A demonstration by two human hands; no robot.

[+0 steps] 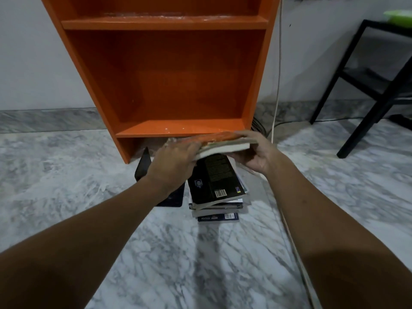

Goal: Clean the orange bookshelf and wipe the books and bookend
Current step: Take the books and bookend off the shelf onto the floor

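Head view: both hands are holding an orange-covered book [225, 146] level in the air, just in front of the lowest board of the orange bookshelf [165, 74]. The right hand [254, 152] is gripping the book's right end, fingers over the cover and thumb beneath. The left hand [176, 161] is lying palm-down over the left end; whether its fingers are curling round the edge I cannot tell. Directly below, a stack of books [214, 181] is sitting on the marble floor [200, 253], with a black bookend [143, 165] just to its left. A white cord [277, 85] is hanging beside the shelf's right edge, and a black stand [361, 126] is standing well apart.
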